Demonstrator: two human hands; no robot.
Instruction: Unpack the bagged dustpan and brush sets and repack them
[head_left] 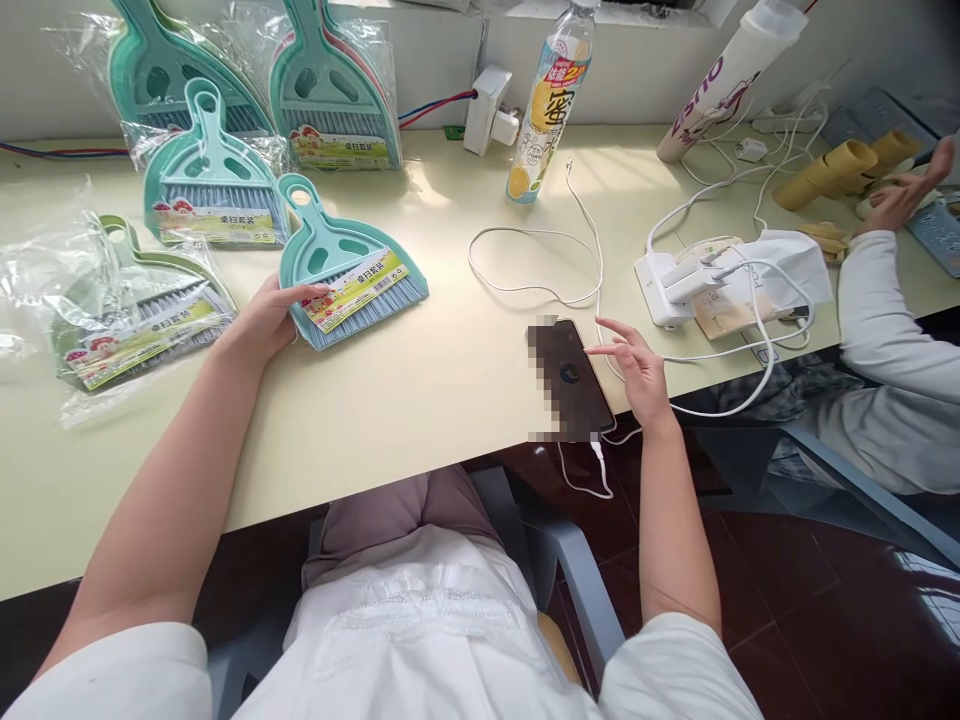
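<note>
My left hand (264, 322) rests on the table with its fingers closed on the lower left edge of a teal mini broom and dustpan set (346, 265), thumb lying on its paper label. My right hand (634, 368) hovers open at the right edge of a dark phone (571, 378), forefinger stretched out over the screen. The phone lies flat near the table's front edge, with a white charging cable (581, 470) plugged into its bottom end.
More broom sets lie at the left: one teal (211, 178), one green in plastic wrap (135, 320), others bagged against the wall (330, 90). A drink bottle (549, 100), a white power strip (679, 285) with cables, and another person's sleeve (877, 330) sit to the right.
</note>
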